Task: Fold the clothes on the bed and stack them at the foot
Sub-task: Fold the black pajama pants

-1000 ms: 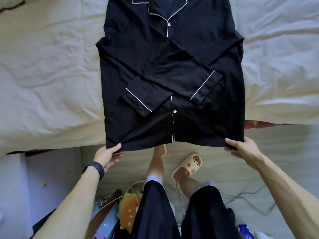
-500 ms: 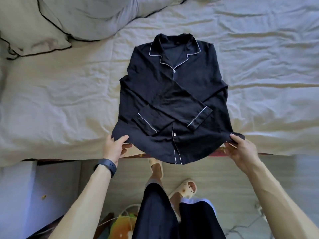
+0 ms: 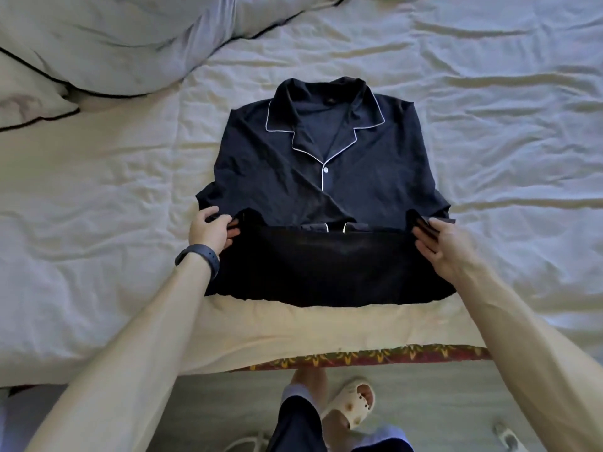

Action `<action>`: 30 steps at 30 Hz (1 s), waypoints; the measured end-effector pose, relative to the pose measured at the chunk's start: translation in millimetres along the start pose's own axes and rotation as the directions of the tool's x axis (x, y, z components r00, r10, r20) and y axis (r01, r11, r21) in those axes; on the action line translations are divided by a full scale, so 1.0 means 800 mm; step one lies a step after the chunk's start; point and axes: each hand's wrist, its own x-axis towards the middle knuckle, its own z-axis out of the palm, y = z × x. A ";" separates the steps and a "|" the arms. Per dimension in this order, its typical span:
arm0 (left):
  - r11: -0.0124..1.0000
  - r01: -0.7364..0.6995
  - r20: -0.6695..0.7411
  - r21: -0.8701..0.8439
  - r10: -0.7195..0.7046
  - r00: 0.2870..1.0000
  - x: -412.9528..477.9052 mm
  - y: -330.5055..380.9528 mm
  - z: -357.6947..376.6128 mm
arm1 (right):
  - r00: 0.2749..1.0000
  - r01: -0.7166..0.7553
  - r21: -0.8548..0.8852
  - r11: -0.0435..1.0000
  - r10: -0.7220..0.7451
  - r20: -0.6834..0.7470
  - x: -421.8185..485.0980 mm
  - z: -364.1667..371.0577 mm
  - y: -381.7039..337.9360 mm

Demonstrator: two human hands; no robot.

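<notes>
Both hands, left (image 3: 210,230) and right (image 3: 439,244), still pinching the hem, had folded the shirt (image 3: 293,171) up over its sleeves.

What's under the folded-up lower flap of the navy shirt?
Only two white-piped cuff ends peek past the folded flap's edge; the navy pyjama shirt's lower front is covered.

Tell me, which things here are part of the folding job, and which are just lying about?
In the job:
- shirt, lower half folded up toward the collar
- left hand and right hand, each gripping a corner of the folded part
- bed, which the shirt lies on

Lying about:
- pillow, at the bed's far left
- slipper, on a foot, on the floor
</notes>
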 end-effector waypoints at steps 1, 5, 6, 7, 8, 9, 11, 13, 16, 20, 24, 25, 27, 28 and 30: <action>0.996 -0.006 0.032 0.094 0.003 0.999 0.018 -0.001 0.007 | 1.000 0.016 -0.069 0.997 -0.016 0.005 0.015 0.007 0.001; 0.685 -0.242 0.185 0.687 0.157 0.970 0.046 -0.005 0.027 | 0.987 0.130 -0.562 0.817 -0.160 -0.005 0.040 0.022 0.005; 0.511 -0.322 0.231 0.797 0.236 0.944 0.041 -0.008 0.031 | 0.975 0.163 -0.699 0.697 -0.221 0.007 0.037 0.022 0.006; 0.337 -0.381 0.280 0.861 0.311 0.908 0.033 -0.009 0.037 | 0.957 0.205 -0.806 0.556 -0.286 0.047 0.034 0.024 0.008; 0.204 -0.421 0.328 0.884 0.370 0.869 0.023 -0.007 0.046 | 0.929 0.267 -0.867 0.420 -0.353 0.115 0.030 0.027 0.009; 0.133 -0.460 0.373 0.878 0.413 0.831 0.016 -0.004 0.056 | 0.888 0.343 -0.889 0.302 -0.415 0.201 0.025 0.033 0.010; 0.106 -0.553 0.445 0.827 0.477 0.758 0.010 0.003 0.077 | 0.784 0.484 -0.869 0.104 -0.493 0.378 0.021 0.053 0.008; 0.076 -0.625 0.521 0.777 0.478 0.707 0.013 0.007 0.095 | 0.705 0.556 -0.830 -0.037 -0.508 0.495 0.022 0.078 0.002; -0.056 -0.646 0.616 0.762 0.374 0.694 0.032 0.010 0.107 | 0.679 0.552 -0.805 -0.218 -0.442 0.586 0.033 0.110 -0.011; -0.110 -0.614 0.608 0.781 0.360 0.708 0.054 0.022 0.098 | 0.712 0.494 -0.770 -0.403 -0.321 0.625 0.052 0.114 -0.020; -0.136 -0.600 0.609 0.788 0.314 0.729 0.067 0.027 0.072 | 0.740 0.479 -0.763 -0.434 -0.268 0.617 0.071 0.081 -0.034; -0.159 -0.602 0.619 0.782 0.304 0.724 0.070 0.027 0.067 | 0.747 0.483 -0.760 -0.434 -0.247 0.617 0.075 0.073 -0.037; -0.166 -0.600 0.619 0.783 0.302 0.724 0.074 0.028 0.064 | 0.743 0.522 -0.752 -0.402 -0.219 0.632 0.083 0.063 -0.042; -0.153 -0.589 0.606 0.793 0.292 0.740 0.075 0.029 0.064 | 0.736 0.550 -0.750 -0.367 -0.211 0.643 0.085 0.060 -0.044; -0.166 -0.581 0.604 0.797 0.245 0.758 0.077 0.029 0.065 | 0.729 0.594 -0.754 -0.282 -0.208 0.652 0.088 0.054 -0.047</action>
